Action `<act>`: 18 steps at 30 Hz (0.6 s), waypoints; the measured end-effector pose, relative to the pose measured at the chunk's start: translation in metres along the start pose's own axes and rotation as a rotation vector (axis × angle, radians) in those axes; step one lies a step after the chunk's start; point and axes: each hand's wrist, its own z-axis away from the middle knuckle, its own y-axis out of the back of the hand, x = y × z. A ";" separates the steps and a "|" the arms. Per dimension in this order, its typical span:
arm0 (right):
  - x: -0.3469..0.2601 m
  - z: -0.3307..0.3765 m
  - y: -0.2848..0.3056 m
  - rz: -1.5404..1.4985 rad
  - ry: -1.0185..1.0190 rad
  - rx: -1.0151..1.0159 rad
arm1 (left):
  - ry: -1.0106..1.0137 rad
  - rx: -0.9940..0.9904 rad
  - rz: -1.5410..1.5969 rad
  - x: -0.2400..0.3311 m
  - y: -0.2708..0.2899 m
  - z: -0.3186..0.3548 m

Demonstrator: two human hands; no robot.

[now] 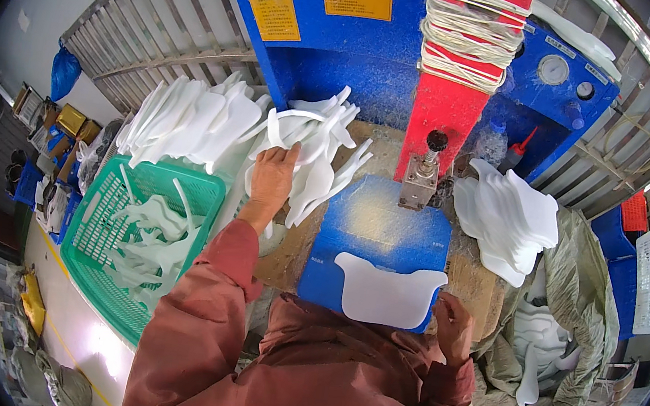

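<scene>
My left hand reaches into a loose pile of white curved pieces, its fingers closed on the edge of one piece. A flat white shaped sheet with two flared upper corners lies on a blue board in front of me. My right hand rests beside the board's lower right edge, near the sheet, with fingers loosely bent and apart and nothing visible in them. Over the board's far end stands a red machine arm, wound with pale cord, with a metal head at its lower end.
A stack of white sheets stands far left, above a green basket of white offcuts. More stacked sheets lie right, near a sack of white pieces. Behind is a blue machine frame with a gauge.
</scene>
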 end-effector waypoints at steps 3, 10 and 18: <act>-0.009 -0.004 -0.003 0.003 0.013 -0.037 | -0.038 0.061 0.015 -0.006 0.002 0.000; -0.024 -0.002 -0.009 0.119 0.139 -0.133 | -0.067 0.122 -0.076 0.006 -0.017 -0.005; -0.039 0.000 -0.006 0.122 0.096 -0.191 | 0.279 0.166 0.627 0.009 0.029 0.001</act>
